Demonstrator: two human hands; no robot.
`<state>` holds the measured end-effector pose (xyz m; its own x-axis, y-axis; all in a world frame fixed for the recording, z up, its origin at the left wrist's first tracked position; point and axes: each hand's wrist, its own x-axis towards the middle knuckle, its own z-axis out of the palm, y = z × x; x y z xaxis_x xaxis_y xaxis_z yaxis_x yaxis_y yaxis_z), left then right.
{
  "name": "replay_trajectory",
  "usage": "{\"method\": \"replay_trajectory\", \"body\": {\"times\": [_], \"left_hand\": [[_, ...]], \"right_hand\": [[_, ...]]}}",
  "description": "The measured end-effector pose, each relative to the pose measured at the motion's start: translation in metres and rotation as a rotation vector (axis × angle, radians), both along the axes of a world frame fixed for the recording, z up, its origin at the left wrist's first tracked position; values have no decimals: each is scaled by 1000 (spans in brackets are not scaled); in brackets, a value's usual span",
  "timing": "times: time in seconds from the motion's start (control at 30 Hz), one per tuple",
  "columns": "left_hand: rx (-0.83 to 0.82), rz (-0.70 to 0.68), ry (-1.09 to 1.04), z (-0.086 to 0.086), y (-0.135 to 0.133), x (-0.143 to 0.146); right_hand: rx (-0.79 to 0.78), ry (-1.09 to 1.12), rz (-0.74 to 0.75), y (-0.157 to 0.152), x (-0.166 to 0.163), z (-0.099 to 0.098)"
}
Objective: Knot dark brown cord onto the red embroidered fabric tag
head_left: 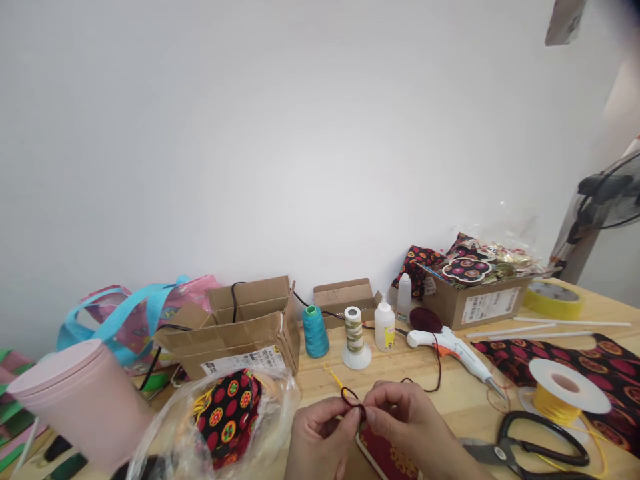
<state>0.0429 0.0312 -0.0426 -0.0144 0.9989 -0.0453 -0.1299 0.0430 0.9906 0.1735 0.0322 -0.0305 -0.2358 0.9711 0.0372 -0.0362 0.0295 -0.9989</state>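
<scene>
Pale wooden table point(610, 307) against a plain white wall point(320, 133). At right, brown cardboard box point(460, 308) packed with dark patterned fabric pieces point(469, 270); at left, clear plastic bag point(277, 400) around black-and-red flowered cloth point(227, 417). Thin, dark maroon cord point(361, 408), looped, pinched narrowly between fingertips of left hand point(325, 433) and right hand point(410, 420), above red gold-patterned panel point(385, 460). Cord's crossing partly hidden by fingertips; panel cut off below.

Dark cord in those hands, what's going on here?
A person's left hand and right hand are pinching a looped dark cord in their fingers; a red, gold-patterned piece shows below. A yellow strand sticks out beside the cord. Scissors and a glue gun lie on the table to the right.
</scene>
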Motion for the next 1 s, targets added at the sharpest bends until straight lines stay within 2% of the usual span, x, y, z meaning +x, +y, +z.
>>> {"method": "replay_trajectory", "body": {"times": [0.23,0.4,0.53,0.67,0.73,1.0], "left_hand": [[6,-81,-38,-11,4,-2],[27,-137,31,-1,0,-5],[65,-102,29,9,1,-11],[56,-88,-74,4,5,-15],[75,-60,-97,1,6,-16],[181,-68,34,4,4,-15]], "right_hand": [[9,-17,-16,0,1,-2],[88,-95,-22,1,3,-1],[163,-170,-46,0,6,4],[191,-226,-16,-3,7,6],[254,-284,0,-5,6,5],[403,-305,116,-4,-1,-10]]}}
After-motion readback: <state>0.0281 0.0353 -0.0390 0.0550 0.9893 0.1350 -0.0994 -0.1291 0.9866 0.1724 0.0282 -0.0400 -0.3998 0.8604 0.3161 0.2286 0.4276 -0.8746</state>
